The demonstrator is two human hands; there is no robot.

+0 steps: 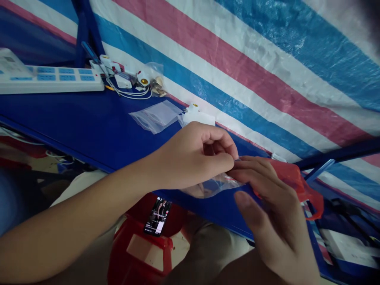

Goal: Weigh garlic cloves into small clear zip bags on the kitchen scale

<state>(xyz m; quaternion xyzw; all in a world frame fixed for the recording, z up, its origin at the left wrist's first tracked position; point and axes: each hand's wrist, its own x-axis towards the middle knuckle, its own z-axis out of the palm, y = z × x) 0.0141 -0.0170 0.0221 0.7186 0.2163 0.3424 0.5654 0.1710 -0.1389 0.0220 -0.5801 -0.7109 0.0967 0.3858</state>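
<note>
A clear zip bag point(208, 186) lies at the front edge of the blue table, partly hidden beneath my hands. My left hand point(197, 156) is closed in a pinch of thumb and curled fingers at the bag's upper right edge. From the right comes my right hand point(273, 202), its fingers stretched out and touching the same edge, close to the left fingertips. The right thumb stands apart from those fingers. What the bag contains, if anything, I cannot make out.
Another clear bag point(158, 116) lies on the blue table point(74, 122). Behind it are a white power strip point(69, 80), cables and small parts. A red plastic bag point(289, 178) sits right. Below, a phone point(158, 217) rests on a red stool point(121, 253). A striped sheet point(222, 55) hangs behind.
</note>
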